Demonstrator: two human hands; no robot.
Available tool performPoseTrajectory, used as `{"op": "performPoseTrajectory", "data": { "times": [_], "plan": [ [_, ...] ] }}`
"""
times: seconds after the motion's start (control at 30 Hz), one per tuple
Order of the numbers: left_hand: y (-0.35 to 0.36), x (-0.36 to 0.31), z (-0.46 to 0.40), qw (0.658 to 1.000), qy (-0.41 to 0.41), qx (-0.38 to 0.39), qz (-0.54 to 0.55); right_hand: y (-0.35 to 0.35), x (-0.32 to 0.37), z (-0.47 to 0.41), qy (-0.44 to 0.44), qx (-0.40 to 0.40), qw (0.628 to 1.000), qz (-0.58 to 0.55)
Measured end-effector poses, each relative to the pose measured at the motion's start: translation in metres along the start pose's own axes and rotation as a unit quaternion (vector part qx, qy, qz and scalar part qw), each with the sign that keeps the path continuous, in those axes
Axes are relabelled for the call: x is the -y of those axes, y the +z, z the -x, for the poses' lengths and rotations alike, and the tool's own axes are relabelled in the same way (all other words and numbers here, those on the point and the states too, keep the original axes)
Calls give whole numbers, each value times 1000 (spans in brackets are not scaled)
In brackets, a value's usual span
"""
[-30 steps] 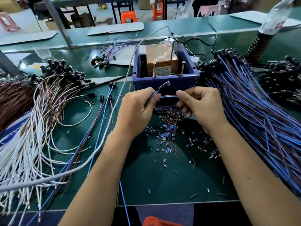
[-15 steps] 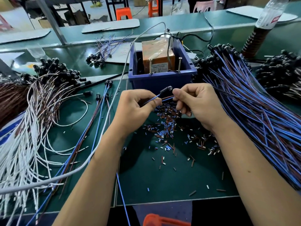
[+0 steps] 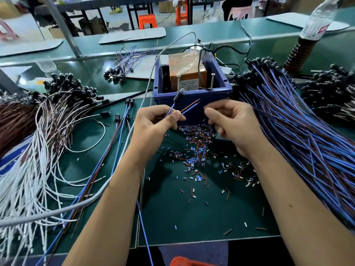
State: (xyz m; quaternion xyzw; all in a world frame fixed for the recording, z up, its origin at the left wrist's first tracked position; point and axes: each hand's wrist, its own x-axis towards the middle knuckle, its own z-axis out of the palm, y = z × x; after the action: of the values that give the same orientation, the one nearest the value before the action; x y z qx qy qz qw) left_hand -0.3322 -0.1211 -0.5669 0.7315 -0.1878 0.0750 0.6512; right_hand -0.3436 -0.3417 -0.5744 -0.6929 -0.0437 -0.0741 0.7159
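Observation:
My left hand (image 3: 153,127) pinches a thin blue and brown wire pair (image 3: 189,108) between thumb and forefinger. The pair's two free ends point up and right. A black cap (image 3: 178,96) on another end of the wire sticks up above that hand. My right hand (image 3: 234,127) hovers just right of the wire tips with its fingers curled; nothing shows in it and it does not touch the wires. Both hands are in front of a blue bin (image 3: 211,95) that holds an orange box (image 3: 186,70).
Cut insulation bits (image 3: 197,143) lie scattered on the green mat (image 3: 192,217) under my hands. A thick bundle of blue and brown wires (image 3: 297,131) fills the right side. White wires (image 3: 28,160) and a grey cable (image 3: 57,210) cover the left. A bottle (image 3: 317,22) stands at the back right.
My right hand has come off the wire ends and drawn slightly to the right. The two ends now stand free, and my left hand still pinches the pair.

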Motion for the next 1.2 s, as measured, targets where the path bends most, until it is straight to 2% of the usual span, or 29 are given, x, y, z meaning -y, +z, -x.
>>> {"op": "performPoseTrajectory", "data": {
  "times": [0.13,0.27,0.43,0.53,0.6,0.73,0.9,1.2],
  "plan": [
    [11,4,1,1000,-2,-8,9,25,0,8,-12,51,996,-77],
    [23,5,2,1000,15,-17,-7,34,2,8,-19,4,992,-124],
    [31,3,3,972,122,-183,-79,29,5,6,-47,-29,989,-134],
    [30,3,2,956,124,-254,-78,23,4,4,-95,-38,986,-132],
    [30,4,3,950,121,-275,-87,21,2,4,-122,-62,985,-109],
    [32,4,2,950,101,-283,-85,21,-1,3,-161,-160,974,-26],
    [32,5,3,961,87,-253,-67,20,-1,0,-213,-277,928,133],
    [33,-1,6,968,96,-225,-53,25,4,4,-267,-283,894,223]
  ]
}}
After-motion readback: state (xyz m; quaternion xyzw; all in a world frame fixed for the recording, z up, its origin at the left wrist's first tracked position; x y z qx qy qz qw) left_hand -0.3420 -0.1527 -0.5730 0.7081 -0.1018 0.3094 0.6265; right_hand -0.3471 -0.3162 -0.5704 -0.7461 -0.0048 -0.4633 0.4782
